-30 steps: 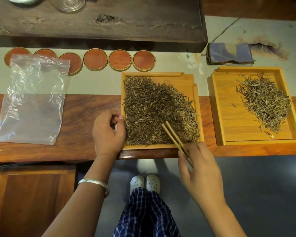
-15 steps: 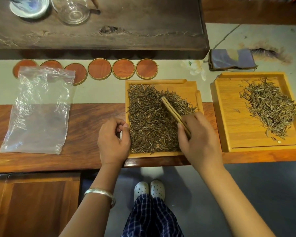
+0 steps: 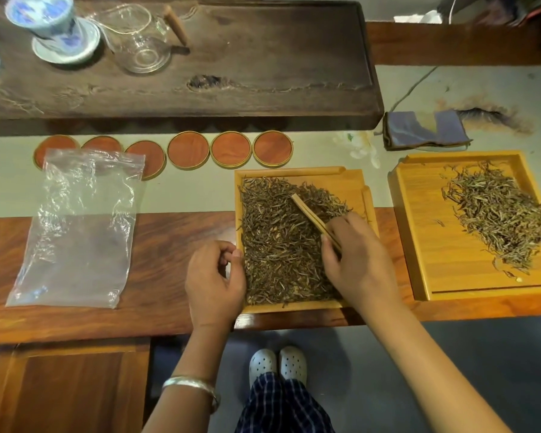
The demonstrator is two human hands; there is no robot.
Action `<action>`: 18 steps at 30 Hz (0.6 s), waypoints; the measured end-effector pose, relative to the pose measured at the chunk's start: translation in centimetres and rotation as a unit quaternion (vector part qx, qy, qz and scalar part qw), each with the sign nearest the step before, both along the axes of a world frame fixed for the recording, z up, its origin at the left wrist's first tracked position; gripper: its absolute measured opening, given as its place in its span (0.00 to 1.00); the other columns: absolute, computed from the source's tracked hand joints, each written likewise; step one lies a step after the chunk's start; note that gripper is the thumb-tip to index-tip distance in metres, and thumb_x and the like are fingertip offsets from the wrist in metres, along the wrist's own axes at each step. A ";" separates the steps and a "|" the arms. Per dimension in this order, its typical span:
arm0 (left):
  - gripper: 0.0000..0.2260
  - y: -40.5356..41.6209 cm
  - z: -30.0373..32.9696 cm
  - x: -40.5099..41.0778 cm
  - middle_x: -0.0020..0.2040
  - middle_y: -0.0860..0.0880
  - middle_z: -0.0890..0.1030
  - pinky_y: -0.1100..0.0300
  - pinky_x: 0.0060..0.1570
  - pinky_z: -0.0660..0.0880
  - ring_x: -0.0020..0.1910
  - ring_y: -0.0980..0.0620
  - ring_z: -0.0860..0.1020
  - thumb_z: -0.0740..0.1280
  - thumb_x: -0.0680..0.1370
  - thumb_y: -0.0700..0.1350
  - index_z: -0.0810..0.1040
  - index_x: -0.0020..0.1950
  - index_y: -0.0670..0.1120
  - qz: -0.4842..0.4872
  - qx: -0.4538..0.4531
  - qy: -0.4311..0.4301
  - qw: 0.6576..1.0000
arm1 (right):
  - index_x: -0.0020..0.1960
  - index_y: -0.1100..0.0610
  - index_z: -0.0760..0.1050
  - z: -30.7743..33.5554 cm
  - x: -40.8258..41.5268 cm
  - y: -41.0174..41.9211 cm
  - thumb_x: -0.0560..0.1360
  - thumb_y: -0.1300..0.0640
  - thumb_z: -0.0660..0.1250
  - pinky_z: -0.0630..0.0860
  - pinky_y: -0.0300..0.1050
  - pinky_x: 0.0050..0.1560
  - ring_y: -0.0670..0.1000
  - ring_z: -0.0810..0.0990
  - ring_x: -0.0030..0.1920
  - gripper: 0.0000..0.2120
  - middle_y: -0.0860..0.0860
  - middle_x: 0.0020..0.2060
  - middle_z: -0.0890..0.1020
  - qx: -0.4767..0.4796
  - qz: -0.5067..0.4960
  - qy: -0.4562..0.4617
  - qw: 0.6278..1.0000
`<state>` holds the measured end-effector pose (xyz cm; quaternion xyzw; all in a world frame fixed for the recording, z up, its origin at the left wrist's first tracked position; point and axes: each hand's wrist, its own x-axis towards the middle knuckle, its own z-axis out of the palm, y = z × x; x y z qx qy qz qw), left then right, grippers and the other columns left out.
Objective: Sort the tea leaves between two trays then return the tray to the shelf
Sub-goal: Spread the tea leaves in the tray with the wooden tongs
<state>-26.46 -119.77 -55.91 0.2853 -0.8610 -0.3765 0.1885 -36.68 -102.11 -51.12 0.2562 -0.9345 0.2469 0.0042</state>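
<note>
Right hand (image 3: 361, 260): grip closed on wooden tongs (image 3: 314, 220), tips resting in the dark tea leaves (image 3: 281, 245). Left hand (image 3: 214, 282): fingers curled at the left rim of the near tray (image 3: 350, 179), thumb touching the rim; contents of grip, cannot tell. Near tray: on the wooden surface (image 3: 156, 245), mostly covered with leaves. Second tray (image 3: 419, 232): just to the right, apart, bearing a paler leaf pile (image 3: 497, 214). Plastic bag (image 3: 78, 229): flat, well left. Six round coasters (image 3: 188, 150): row behind.
</note>
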 end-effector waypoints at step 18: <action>0.05 0.0 0.0 0.0 0.36 0.53 0.74 0.62 0.40 0.64 0.37 0.51 0.72 0.63 0.74 0.45 0.76 0.42 0.45 0.005 0.000 0.005 1.000 | 0.44 0.61 0.73 0.1 -1.5 -0.6 0.75 0.61 0.65 0.68 0.43 0.33 0.52 0.72 0.39 0.03 0.53 0.40 0.73 0.014 -0.017 0.010 1.000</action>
